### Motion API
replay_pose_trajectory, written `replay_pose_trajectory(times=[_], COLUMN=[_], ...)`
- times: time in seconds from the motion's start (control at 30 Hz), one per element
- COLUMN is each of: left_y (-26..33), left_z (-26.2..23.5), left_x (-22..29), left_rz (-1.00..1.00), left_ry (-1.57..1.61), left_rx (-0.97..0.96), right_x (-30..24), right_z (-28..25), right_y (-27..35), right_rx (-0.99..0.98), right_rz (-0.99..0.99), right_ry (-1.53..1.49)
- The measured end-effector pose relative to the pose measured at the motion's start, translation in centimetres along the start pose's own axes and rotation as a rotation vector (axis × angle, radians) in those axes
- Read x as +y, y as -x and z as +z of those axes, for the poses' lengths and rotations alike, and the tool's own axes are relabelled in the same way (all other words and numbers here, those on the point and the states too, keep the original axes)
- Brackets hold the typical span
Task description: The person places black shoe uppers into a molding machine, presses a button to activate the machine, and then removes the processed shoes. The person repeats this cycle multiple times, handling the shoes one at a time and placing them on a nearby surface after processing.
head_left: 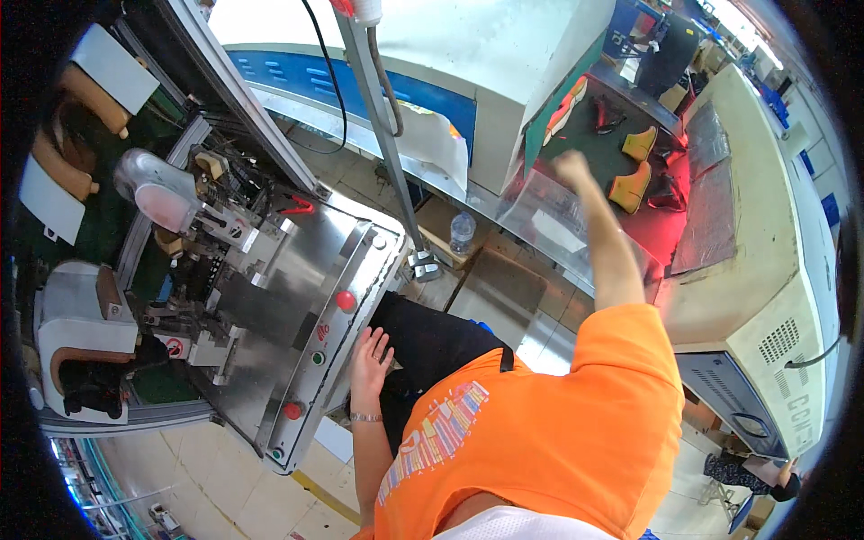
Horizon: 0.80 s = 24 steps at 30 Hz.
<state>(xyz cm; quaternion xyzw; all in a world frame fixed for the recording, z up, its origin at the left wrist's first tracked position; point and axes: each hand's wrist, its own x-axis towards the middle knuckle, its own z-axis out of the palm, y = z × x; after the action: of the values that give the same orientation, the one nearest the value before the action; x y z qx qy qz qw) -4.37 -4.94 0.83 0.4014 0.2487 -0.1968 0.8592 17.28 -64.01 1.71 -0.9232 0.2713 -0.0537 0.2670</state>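
The right hand (571,166) is raised far out at the end of a straight arm, curled into a loose fist above the near edge of the red-lit conveyor (630,229); whether it pinches anything cannot be told. Just beyond it on the belt lie two yellow shoe uppers (634,166), one behind the other, with two dark pieces (666,191) beside them, and a further orange-and-green shoe (565,108) sits at the belt's far left edge.

The left hand (371,358) hangs low with fingers spread and empty, touching the right edge of the steel machine panel (297,297). That edge carries four round buttons in a row: two red buttons (346,300), one high and one low, and two small green buttons (318,357). A shoe on a last (160,193) is mounted at the machine's top left.

A slanted metal post (385,135) stands between the machine and the conveyor. One plastic bottle (462,232) stands on the floor beneath the conveyor's near edge. A beige cabinet (765,315) flanks the belt on the right.
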Motion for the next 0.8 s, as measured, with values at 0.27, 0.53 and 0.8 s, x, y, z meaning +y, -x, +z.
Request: replay_pose_trajectory(times=[0.27,0.53,0.8], left_y=[-1.2,-4.4,-4.5], left_z=[-10.3,-14.5,-18.0], left_x=[-5.3,-11.1,-13.4], left_rz=[-0.029,0.093,0.267], left_ry=[-0.34,-1.443,-1.201], left_rx=[0.364,0.236,0.188], right_x=[-15.3,-22.9,-23.6], right_z=[16.2,24.3,25.3], right_y=[24.0,39.8,40.3], right_rx=[-1.167,-0.538,-0.461], right_rz=[-0.743,-1.348,-1.307], right_ry=[-0.286,0.524,0.402])
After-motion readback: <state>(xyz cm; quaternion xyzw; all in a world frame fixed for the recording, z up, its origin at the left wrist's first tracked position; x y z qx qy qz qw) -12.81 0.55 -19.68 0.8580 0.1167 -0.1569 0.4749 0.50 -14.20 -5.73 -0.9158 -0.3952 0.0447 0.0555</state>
